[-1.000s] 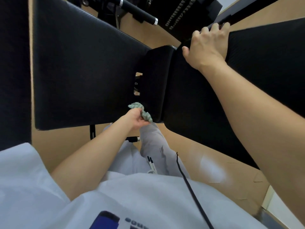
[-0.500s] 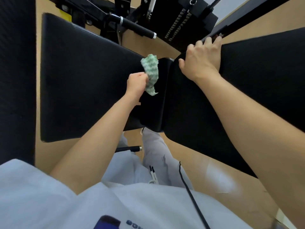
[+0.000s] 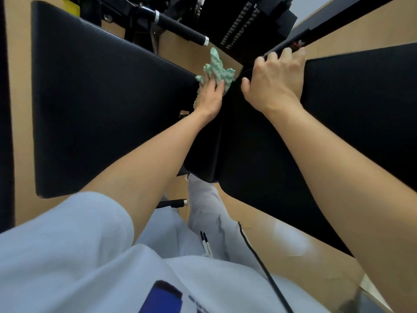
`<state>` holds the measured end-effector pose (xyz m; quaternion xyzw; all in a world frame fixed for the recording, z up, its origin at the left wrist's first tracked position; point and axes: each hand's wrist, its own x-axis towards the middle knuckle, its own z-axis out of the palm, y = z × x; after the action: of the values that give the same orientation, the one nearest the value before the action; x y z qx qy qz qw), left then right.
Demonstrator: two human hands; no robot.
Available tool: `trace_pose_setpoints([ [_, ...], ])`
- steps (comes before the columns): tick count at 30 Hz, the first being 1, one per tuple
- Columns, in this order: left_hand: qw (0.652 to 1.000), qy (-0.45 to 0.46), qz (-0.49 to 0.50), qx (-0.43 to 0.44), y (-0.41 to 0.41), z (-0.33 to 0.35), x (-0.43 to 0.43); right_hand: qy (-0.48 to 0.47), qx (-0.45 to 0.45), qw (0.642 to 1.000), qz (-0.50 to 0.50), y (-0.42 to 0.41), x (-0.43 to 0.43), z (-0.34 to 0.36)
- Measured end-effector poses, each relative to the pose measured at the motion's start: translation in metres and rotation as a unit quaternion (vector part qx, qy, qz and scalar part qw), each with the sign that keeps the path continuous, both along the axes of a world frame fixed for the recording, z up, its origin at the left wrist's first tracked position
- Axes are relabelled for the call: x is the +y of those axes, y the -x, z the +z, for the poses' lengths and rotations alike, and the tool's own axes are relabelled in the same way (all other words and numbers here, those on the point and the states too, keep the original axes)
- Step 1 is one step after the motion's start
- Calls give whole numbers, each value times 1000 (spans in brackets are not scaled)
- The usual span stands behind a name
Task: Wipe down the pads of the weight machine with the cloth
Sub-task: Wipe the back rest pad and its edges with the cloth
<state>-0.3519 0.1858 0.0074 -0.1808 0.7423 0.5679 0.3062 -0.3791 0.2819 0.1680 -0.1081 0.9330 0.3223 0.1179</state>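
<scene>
The left hand (image 3: pixel 208 96) has slid the cloth (image 3: pixel 215 68) up the centre pad (image 3: pixel 203 152) since half a second ago, from the pad's middle to its far edge, while the right hand (image 3: pixel 274 80) has stayed braced on the right pad (image 3: pixel 361 114). The left palm lies flat with fingers spread, pressing the green-and-white cloth against the pad rather than clutching it; a loose corner of the cloth sticks up past the edge. The right hand's fingers curl over the far rim of the right pad, gripping it, thumb out to the side. The left pad (image 3: pixel 101 98) fills the space left of the cloth, its corner touching the hand's near side. Beyond the pads stand a black bar (image 3: pixel 180 30) with chrome collars and the weight stack (image 3: pixel 239 21), both dark against the tan floor (image 3: pixel 282 236). Both forearms cross the pads and hide part of them. Below, a pale shirt (image 3: pixel 67 256), grey trousers (image 3: pixel 203 211) and a thin black cable (image 3: pixel 259 254) hang in the foreground.
</scene>
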Motion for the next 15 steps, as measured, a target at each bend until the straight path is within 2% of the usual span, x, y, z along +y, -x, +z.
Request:
trace_pose_setpoints([
  [3, 997, 13, -35, -68, 13, -22, -7, 2, -6, 1000, 0, 0, 0, -1],
  [7, 992, -32, 2, -119, 4, -30, -20, 2, -4, 1000, 1, 1, 1, -1],
  [15, 991, -44, -21, -125, -90, -36, -27, 3, -1, 1000, 3, 0, -1, -3],
])
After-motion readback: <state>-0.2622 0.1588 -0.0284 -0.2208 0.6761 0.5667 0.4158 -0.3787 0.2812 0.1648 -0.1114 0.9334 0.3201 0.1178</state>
